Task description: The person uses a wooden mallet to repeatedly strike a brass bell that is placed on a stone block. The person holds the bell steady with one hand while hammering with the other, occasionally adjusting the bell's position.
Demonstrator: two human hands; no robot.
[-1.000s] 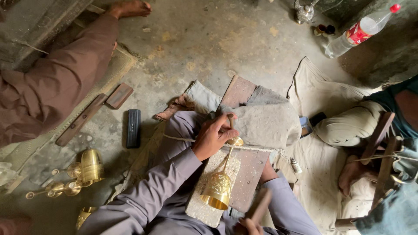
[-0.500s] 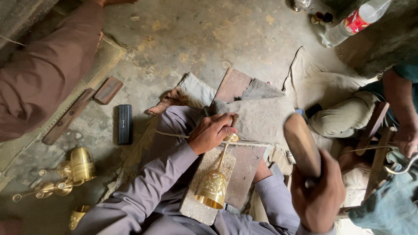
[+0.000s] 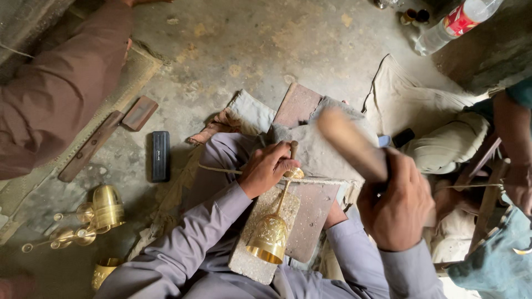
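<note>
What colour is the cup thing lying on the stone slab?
The goblet is shiny gold with an engraved pattern on its bowl, seen in the head view.

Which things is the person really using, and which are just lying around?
In use: brass goblet, punch tool in left hand, wooden mallet in right hand, stone slab.

Lying about: black case, plastic bottle, spare brass pieces.

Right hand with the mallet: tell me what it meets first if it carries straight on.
The right hand aims its blurred wooden mallet toward the punch that the left hand holds on the brass goblet's base. Likely the punch top first; depth is unclear.
</note>
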